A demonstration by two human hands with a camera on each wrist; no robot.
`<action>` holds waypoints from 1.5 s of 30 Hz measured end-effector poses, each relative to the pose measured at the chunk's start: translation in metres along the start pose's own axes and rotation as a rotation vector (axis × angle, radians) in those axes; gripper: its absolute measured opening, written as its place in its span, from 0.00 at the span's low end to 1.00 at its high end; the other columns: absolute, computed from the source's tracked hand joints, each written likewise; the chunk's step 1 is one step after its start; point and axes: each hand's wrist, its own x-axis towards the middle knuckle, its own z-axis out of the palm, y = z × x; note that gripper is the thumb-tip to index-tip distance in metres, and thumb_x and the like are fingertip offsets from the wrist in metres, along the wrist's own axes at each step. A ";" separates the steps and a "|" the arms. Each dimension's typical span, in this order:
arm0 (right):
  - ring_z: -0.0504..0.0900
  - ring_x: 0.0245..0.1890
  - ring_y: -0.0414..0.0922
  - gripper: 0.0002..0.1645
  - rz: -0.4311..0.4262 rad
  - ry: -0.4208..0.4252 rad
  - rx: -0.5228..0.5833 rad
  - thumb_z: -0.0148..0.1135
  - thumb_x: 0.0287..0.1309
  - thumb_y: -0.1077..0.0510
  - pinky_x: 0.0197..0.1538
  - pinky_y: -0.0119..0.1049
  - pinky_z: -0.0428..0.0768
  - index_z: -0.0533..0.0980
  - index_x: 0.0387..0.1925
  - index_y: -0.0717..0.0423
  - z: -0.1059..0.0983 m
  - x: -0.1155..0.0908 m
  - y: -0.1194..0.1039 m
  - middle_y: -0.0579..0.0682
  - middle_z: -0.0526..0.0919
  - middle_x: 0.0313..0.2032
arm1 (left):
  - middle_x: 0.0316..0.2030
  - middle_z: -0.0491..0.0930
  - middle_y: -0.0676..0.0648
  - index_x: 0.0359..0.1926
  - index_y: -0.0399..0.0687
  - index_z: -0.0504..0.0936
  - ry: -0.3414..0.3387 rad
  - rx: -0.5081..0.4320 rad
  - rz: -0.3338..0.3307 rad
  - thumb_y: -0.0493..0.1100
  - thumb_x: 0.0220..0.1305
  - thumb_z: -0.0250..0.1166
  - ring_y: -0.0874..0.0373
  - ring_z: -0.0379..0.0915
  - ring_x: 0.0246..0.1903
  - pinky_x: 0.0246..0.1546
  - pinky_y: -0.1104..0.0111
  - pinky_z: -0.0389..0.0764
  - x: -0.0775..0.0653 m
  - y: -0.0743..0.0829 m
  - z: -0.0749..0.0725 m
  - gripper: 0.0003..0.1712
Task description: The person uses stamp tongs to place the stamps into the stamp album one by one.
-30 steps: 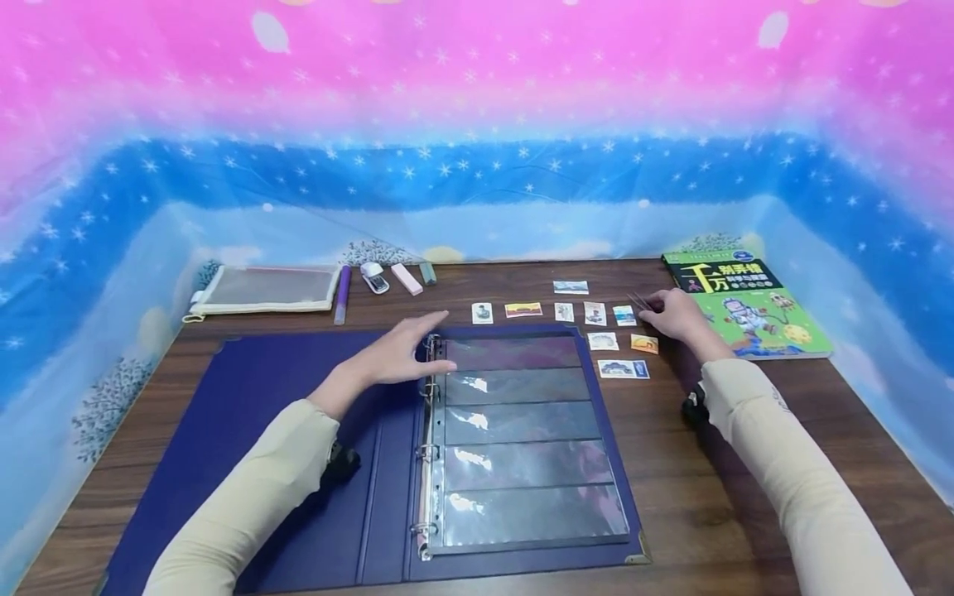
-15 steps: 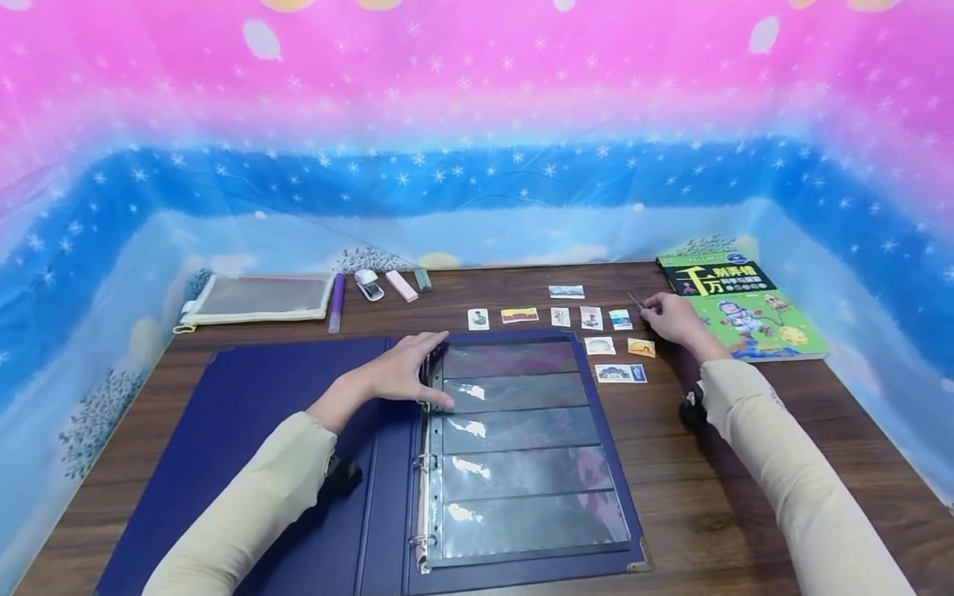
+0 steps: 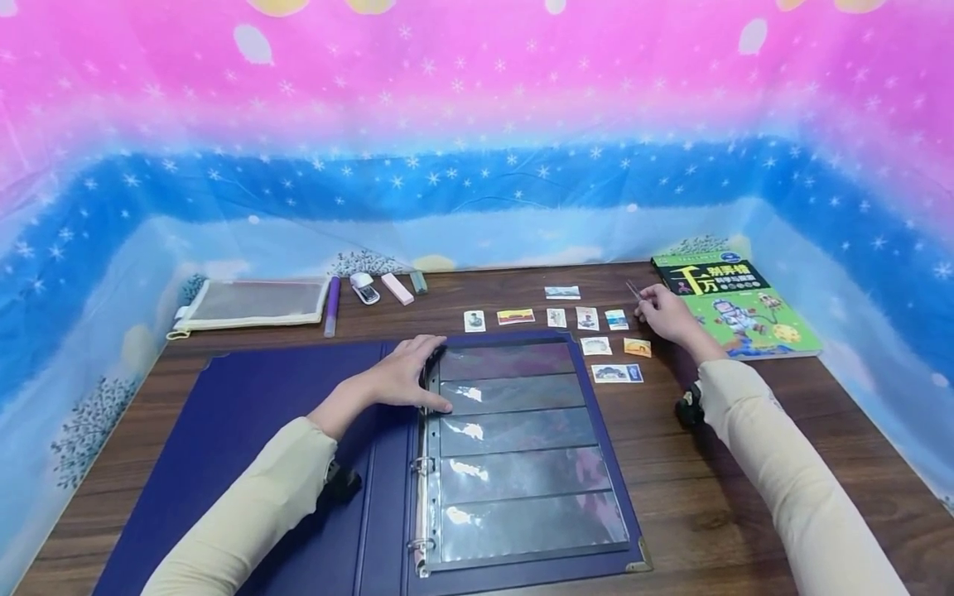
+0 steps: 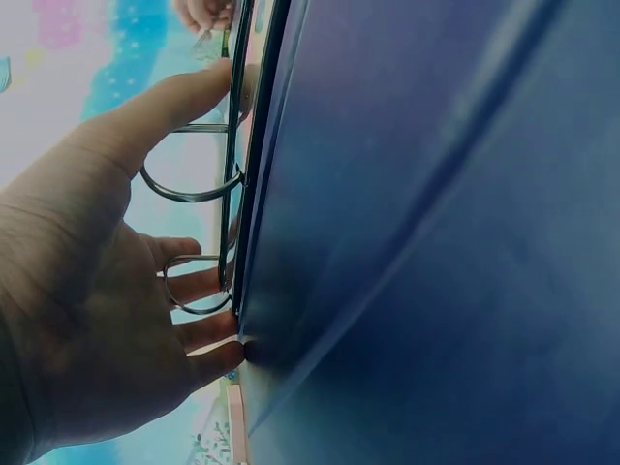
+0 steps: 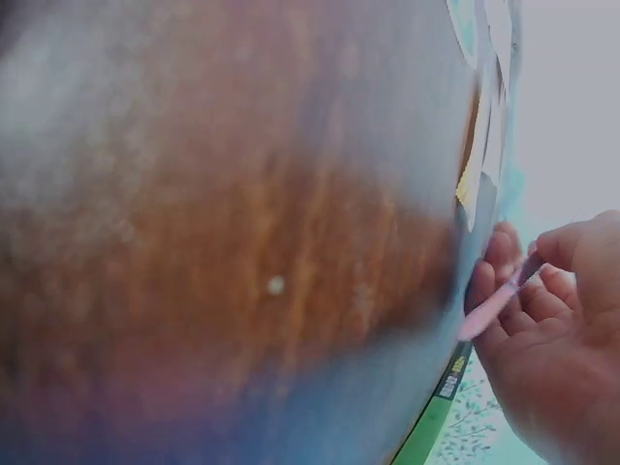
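Left sleeve (image 3: 253,505), lower left of frame: cream, long, plain cloth, creased along forearm. Left cuff (image 3: 319,443): same cream, loose, edge uneven, ends at wrist. Right sleeve (image 3: 797,472), lower right of frame: matching cream, long, wrinkled. Right cuff (image 3: 721,382): loose, likewise ends at wrist. Left wrist unit (image 3: 344,483): black, compact, partly under cuff. Right wrist unit (image 3: 689,406): black, rounded. Finer detail on both too dark to tell. Left hand (image 3: 402,372), right hand (image 3: 668,313): bare.

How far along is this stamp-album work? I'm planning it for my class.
Done: the binder is open and nine stamps lie spread on the table. In hand: the right hand holds tweezers beside them; the left hand is at the rings. Remaining, probably: filling the pockets, where I see no stamps.
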 end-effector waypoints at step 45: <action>0.54 0.11 0.39 0.16 -0.193 -0.243 -0.196 0.56 0.61 0.47 0.21 0.33 0.59 0.82 0.44 0.47 0.099 0.029 -0.172 0.53 0.87 0.35 | 0.70 0.50 0.38 0.72 0.44 0.47 -0.005 0.048 -0.024 0.62 0.43 0.70 0.39 0.47 0.69 0.64 0.43 0.56 -0.001 0.000 0.002 0.62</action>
